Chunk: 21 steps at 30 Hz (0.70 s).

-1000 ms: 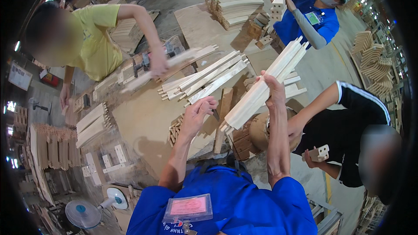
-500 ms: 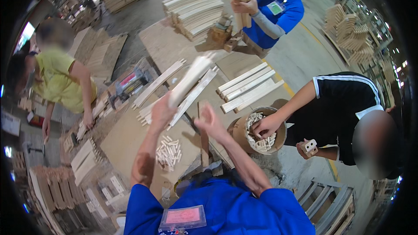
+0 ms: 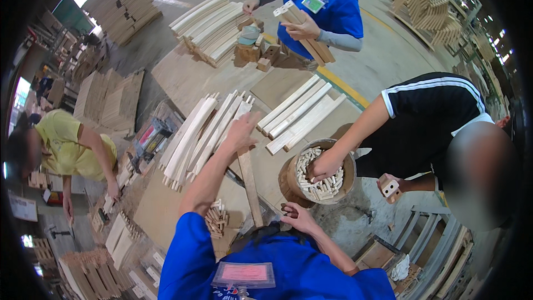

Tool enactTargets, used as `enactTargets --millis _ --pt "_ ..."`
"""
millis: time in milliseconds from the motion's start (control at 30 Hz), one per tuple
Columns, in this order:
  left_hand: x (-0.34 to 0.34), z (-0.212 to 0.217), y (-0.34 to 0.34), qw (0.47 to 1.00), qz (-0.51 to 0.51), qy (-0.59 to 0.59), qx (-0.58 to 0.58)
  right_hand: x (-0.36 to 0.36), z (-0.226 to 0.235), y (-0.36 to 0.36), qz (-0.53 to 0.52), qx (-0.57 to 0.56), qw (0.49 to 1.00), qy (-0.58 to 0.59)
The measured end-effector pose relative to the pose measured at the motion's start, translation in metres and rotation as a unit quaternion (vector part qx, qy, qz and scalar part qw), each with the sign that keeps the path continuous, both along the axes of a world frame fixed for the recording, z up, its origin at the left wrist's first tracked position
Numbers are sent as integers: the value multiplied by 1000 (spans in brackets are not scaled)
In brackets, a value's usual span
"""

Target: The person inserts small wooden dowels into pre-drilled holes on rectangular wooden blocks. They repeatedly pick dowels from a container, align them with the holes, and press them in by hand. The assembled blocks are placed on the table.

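My left hand (image 3: 242, 130) reaches forward and lies with spread fingers on a bundle of long curved pale wooden slats (image 3: 194, 136) resting on the plywood work table (image 3: 166, 200). My right hand (image 3: 297, 216) hangs close to my chest at the table's near edge, its fingers loosely curled, and nothing shows in it. A narrow wooden strip (image 3: 249, 183) lies between my two arms. A small heap of short dowels (image 3: 216, 218) sits by my left elbow.
A person in black reaches into a round tub of dowels (image 3: 288, 180) and holds a small wooden block (image 3: 389, 188). Flat slats (image 3: 300, 114) lie beyond. A person in blue (image 3: 325, 5) holds wood pieces; a person in yellow (image 3: 69, 150) works at left. Slat stacks (image 3: 208, 22) stand behind.
The bundle of slats that both my hands held has come down onto the table. My right hand let go and drew back to my chest; my left stays on the slats.
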<state>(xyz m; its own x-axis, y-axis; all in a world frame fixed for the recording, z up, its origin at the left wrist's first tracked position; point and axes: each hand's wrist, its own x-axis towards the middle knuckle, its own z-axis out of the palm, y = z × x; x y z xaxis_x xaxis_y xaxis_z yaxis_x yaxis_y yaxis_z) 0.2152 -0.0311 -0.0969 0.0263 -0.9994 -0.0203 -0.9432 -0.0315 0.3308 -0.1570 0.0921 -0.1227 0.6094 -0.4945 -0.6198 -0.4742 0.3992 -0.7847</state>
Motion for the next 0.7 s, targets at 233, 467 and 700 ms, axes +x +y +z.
enactTargets --millis 233,467,700 --pt "-9 -13 -54 971 -34 232 39 -37 3 3 -92 -41 995 23" --pt "-23 -18 -61 988 78 24 129 -57 20 11 -103 -29 991 77" --pt "-15 39 -20 992 86 -9 96 -12 95 10 106 -351 930 -42"
